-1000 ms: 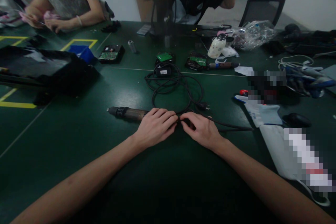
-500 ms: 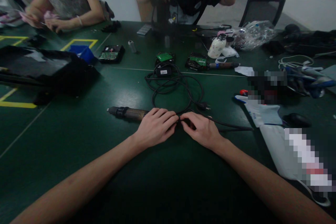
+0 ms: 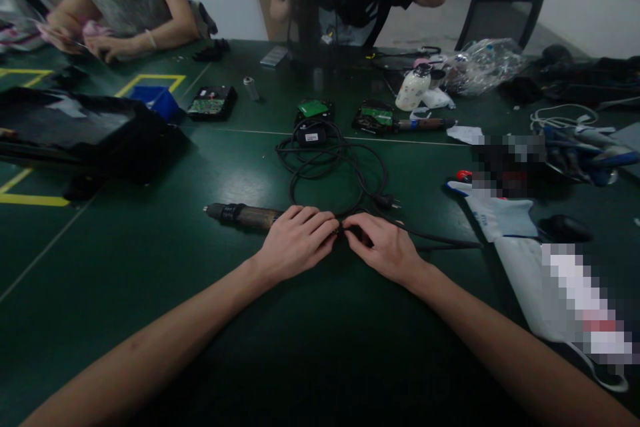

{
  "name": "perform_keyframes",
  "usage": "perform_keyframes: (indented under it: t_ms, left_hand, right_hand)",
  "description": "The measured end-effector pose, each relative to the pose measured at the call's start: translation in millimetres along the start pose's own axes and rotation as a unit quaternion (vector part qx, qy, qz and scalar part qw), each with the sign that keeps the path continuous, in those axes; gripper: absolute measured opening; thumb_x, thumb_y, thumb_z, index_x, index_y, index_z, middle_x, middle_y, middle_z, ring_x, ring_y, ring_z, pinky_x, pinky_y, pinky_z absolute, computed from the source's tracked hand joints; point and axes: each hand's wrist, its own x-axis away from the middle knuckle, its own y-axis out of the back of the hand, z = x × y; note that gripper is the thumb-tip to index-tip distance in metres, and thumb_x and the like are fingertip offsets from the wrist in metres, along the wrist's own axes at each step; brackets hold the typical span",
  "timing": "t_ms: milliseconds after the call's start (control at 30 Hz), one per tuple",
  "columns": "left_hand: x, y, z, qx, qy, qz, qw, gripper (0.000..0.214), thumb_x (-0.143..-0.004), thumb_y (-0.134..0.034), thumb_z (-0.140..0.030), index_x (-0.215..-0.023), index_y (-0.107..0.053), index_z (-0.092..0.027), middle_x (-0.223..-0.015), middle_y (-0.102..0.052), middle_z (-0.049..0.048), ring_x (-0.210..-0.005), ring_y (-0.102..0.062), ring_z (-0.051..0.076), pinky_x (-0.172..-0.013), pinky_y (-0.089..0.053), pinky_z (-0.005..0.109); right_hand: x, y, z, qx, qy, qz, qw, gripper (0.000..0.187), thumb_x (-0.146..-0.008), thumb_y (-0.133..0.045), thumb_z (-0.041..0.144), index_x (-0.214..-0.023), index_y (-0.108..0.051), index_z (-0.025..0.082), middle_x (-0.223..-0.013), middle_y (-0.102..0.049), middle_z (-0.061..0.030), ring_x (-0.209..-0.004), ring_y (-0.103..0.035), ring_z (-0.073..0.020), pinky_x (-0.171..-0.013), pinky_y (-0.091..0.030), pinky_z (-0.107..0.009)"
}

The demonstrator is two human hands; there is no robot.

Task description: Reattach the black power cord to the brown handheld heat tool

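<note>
An electric screwdriver lies on the green table with its tip to the left. My left hand is closed around its rear end, which the fingers cover. Beside it, my right hand pinches the black cable close to the screwdriver's tail; the exact joint between the two is hidden by my fingertips. Beyond my hands the cable lies in loose coils, with a power adapter bearing a white label and a plug on it.
Opened devices with green circuit boards stand past the cable, next to another screwdriver. To the left are a black tray and a blue bin. White gloves lie at right. Two people sit across the table.
My hands and the screwdriver stay in place. Across the table, one person's hand has risen toward the upper body.
</note>
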Motion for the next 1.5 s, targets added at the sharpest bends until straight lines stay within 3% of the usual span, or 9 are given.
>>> perform_keyframes:
  t_ms: [1500]
  left_hand:
    - [0.3,0.2,0.3,-0.002,-0.001,0.014,1.000,0.024,-0.102,-0.057,-0.032,-0.122,-0.066,-0.022,-0.126,-0.072,0.0059,-0.112,-0.066,0.024,-0.093,-0.050,0.042]
  right_hand:
    - [-0.1,0.3,1.0,0.004,-0.005,0.000,1.000,0.016,-0.103,-0.059,0.025,-0.119,-0.064,0.025,-0.111,-0.076,-0.0026,-0.080,-0.070,-0.0155,-0.067,-0.048,-0.027]
